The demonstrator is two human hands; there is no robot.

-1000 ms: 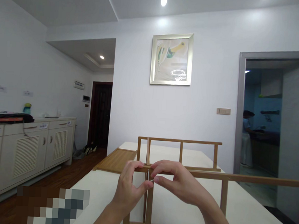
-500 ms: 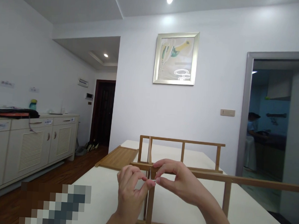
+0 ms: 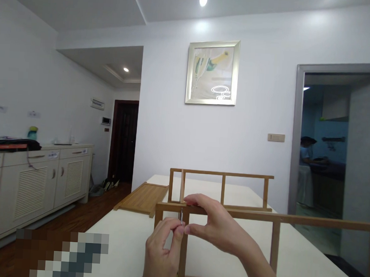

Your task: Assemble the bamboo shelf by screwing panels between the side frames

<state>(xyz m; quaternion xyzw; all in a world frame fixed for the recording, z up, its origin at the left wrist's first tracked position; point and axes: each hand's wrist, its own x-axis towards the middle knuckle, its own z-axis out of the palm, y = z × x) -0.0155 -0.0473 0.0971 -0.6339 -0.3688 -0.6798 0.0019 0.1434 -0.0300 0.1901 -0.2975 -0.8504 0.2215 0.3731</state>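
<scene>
My left hand (image 3: 164,248) pinches a thin metal hex key (image 3: 182,215) between thumb and forefinger. The key stands nearly upright by the top rail of the near wooden frame (image 3: 246,214), beside a post. Its lower end is hidden in the fingertips. My right hand (image 3: 213,221) curves round that rail, fingers over its top edge and thumb below in front, close to the left fingertips. Behind the hands, a narrow wooden piece (image 3: 182,186) leans toward a second wooden frame (image 3: 222,189) standing farther back.
Both frames stand on a white table (image 3: 119,230). A slatted wooden panel (image 3: 143,198) lies at its far left. White cabinets (image 3: 38,184) line the left wall, with a bottle (image 3: 32,133) on top. Another person (image 3: 308,152) is beyond the doorway at right.
The hex key's visible part has gone from an L shape to a single upright length. My right thumb has moved off the key and slightly down. The view has turned a little rightward.
</scene>
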